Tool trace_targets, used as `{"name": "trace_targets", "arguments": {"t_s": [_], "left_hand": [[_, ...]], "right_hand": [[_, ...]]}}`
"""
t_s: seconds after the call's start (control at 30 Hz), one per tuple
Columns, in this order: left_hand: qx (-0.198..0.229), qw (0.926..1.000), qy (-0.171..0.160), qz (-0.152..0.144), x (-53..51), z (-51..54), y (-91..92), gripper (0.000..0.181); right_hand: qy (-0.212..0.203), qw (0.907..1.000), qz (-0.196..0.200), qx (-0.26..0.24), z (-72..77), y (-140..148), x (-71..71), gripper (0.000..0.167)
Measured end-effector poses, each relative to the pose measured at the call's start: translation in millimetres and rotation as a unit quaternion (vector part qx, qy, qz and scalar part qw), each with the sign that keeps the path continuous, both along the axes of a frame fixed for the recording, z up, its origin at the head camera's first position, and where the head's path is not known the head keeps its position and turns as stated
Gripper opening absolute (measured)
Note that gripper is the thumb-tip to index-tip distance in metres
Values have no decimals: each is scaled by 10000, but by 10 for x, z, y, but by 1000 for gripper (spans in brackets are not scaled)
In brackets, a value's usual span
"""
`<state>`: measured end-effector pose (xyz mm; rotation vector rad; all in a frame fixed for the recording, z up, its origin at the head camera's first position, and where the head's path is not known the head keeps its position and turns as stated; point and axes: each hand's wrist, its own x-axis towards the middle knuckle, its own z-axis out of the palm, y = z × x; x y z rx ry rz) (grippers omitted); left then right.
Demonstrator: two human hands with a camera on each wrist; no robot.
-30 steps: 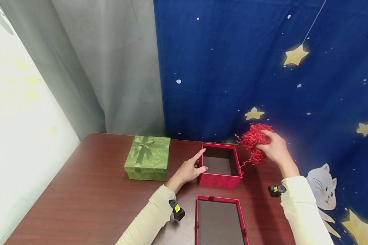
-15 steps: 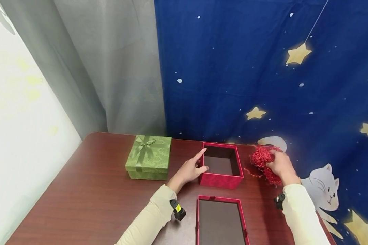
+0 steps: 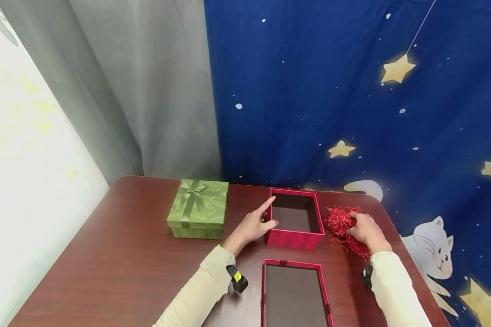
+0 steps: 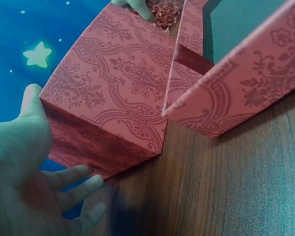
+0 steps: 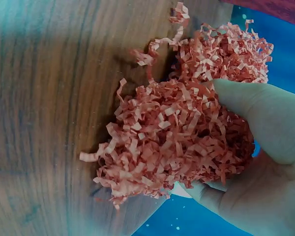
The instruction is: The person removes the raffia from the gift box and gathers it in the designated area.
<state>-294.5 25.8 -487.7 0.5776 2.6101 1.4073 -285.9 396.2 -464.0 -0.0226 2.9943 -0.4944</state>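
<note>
My left hand (image 3: 248, 227) rests against the left side of an open red patterned box (image 3: 295, 240). Its index finger and thumb touch the rim, and the left wrist view has the other fingers (image 4: 81, 194) loosely extended beside the wall. To the right of the box, my right hand (image 3: 367, 230) grips a clump of red shredded paper (image 3: 340, 220) at the table surface. In the right wrist view the thumb presses into the paper shreds (image 5: 167, 132); loose strands trail onto the wood. The box's dark interior holds nothing visible.
In front of the box lies a red-rimmed lid (image 3: 296, 295), inside facing up. A closed green gift box (image 3: 198, 209) with a ribbon bow stands to the left on the brown table (image 3: 118, 254). Grey and blue curtains (image 3: 311, 91) hang behind the table's far edge.
My right hand has lowered the shredded paper from above the table's far edge to the tabletop right of the red box. My left hand has stayed at the box.
</note>
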Motion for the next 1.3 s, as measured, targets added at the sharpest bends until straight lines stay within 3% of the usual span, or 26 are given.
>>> {"name": "trace_targets", "arguments": {"t_s": [0.37,0.57,0.73,0.97,1.07,1.2,1.3], "left_hand": [[61,10000,6,-25,17,34,1,78],[88,10000,-32,-8,15,33,-2,78],[12,10000,16,-42,12,31,-3,78],[-839,9957,405,-12,-18,67,-57,76],[-899,9942,581,-65,-5,104,-104,77],[-728,9938,831,-89,80,201,-162,76],[-769,9904,1140,-116,218,284,-202,70]], "right_hand": [[-564,9984,69,18,-14,-36,54,76],[-576,9982,-112,94,60,-51,113,81],[-149,9997,-180,-23,158,-140,205,79],[753,9961,189,-430,277,-347,354,63],[931,9939,315,-497,328,-428,418,60],[1158,9907,462,-537,395,-518,535,56],[1339,9877,559,-579,424,-587,656,55]]}}
